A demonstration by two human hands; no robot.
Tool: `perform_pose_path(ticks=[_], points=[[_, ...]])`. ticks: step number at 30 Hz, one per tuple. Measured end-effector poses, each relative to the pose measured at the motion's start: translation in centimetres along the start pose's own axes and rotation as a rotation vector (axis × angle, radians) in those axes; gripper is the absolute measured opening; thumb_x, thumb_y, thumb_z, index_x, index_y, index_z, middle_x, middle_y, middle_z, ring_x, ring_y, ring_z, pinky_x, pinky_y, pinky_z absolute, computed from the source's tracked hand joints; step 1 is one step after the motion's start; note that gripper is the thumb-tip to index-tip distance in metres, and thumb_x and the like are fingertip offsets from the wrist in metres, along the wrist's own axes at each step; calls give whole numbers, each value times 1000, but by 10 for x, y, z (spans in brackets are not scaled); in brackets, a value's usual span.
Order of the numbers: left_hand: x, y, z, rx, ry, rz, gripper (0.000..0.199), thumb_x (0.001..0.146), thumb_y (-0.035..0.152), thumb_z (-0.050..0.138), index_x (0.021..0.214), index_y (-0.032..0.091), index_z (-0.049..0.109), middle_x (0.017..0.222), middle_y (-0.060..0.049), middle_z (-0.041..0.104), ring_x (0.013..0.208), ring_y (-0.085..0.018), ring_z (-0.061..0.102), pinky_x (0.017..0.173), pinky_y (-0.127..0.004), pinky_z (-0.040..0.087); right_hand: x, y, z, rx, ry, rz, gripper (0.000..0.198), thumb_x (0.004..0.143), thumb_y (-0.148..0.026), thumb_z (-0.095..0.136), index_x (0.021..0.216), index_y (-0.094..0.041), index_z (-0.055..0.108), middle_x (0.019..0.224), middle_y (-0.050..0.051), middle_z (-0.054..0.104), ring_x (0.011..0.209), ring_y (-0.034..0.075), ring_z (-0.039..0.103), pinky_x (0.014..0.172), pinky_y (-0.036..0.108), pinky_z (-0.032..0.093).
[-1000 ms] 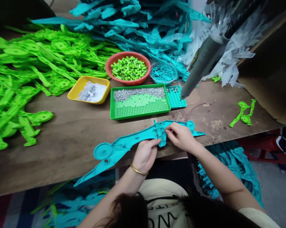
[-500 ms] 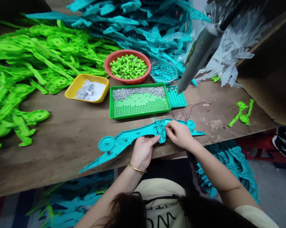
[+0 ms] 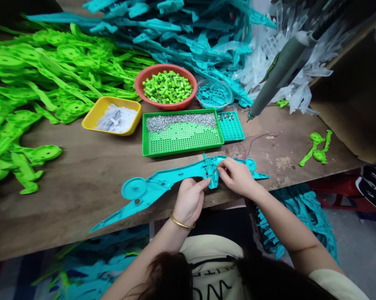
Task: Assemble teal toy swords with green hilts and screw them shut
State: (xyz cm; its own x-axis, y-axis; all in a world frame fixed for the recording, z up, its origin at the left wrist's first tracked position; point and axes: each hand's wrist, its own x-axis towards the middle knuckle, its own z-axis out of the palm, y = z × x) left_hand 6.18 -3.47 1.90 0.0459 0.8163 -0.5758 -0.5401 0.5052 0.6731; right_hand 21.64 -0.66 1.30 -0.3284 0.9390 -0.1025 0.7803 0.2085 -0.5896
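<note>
A long turquoise plastic bow-shaped shell (image 3: 163, 181) lies along the table's near edge, hollow ribbed side up. My left hand (image 3: 189, 202) grips its middle from below, the thumb pressed on the crosspiece. Beside that crosspiece, my right hand (image 3: 234, 175) is closed in a pinch over the shell; whatever is between its fingertips is too small to make out. Thin red and blue wires (image 3: 242, 152) loop out on the table just behind my right hand. Above and to the right hangs a grey electric screwdriver (image 3: 277, 77), its tip pointing down, touched by neither hand.
Behind the shell stand a green tray (image 3: 183, 151) of screws, a small turquoise tray (image 3: 233, 129), a yellow tray (image 3: 87, 121) with whitish pieces and a red bowl (image 3: 139, 89) of green parts. Heaps of green shells (image 3: 34, 75), turquoise shells (image 3: 175, 33) and clear pieces (image 3: 300, 79) lie farther back.
The hanging screwdriver has swung to the right, away from the small turquoise tray. The shell's left end has shifted slightly left and nearer. Both hands stay at the crosspiece.
</note>
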Motion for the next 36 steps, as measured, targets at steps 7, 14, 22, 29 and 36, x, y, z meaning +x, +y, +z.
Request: perform_pose_path(ticks=[7, 14, 22, 29, 36], points=[[2, 2, 3, 17, -27, 53, 22, 54, 19, 84, 70, 11, 70, 79, -9, 73, 90, -24, 66, 91, -36, 48, 1, 2, 3, -9, 2, 7, 15, 93, -27, 45, 86, -20, 56, 86, 1, 60, 77, 13, 55, 65, 25, 32], [-1, -1, 0, -18, 22, 13, 22, 49, 18, 85, 62, 11, 68, 69, -7, 70, 81, -24, 67, 86, -39, 50, 1, -5, -5, -69, -47, 29, 16, 93, -27, 44, 86, -20, 56, 86, 2, 62, 75, 14, 56, 62, 26, 30], [-1, -1, 0, -54, 39, 11, 21, 47, 12, 83, 58, 13, 66, 65, -4, 68, 76, -20, 64, 84, -35, 50, -3, -7, -7, -78, -61, 25, 15, 94, -27, 44, 89, -19, 57, 89, 3, 62, 77, 14, 57, 62, 26, 30], [-3, -2, -1, 8, 20, 45, 20, 54, 18, 84, 56, 12, 66, 62, -4, 66, 71, -17, 61, 81, -32, 49, -1, 5, 2, 62, 39, 7, 13, 92, -23, 46, 89, -18, 58, 87, 4, 62, 77, 13, 56, 70, 25, 38], [-3, 0, 1, 19, -9, 41, 24, 53, 20, 86, 70, 11, 70, 77, -8, 72, 95, -26, 66, 93, -38, 48, -5, 7, 4, 163, 123, -55, 13, 92, -25, 50, 89, -18, 61, 82, 2, 60, 74, 12, 55, 68, 24, 40]])
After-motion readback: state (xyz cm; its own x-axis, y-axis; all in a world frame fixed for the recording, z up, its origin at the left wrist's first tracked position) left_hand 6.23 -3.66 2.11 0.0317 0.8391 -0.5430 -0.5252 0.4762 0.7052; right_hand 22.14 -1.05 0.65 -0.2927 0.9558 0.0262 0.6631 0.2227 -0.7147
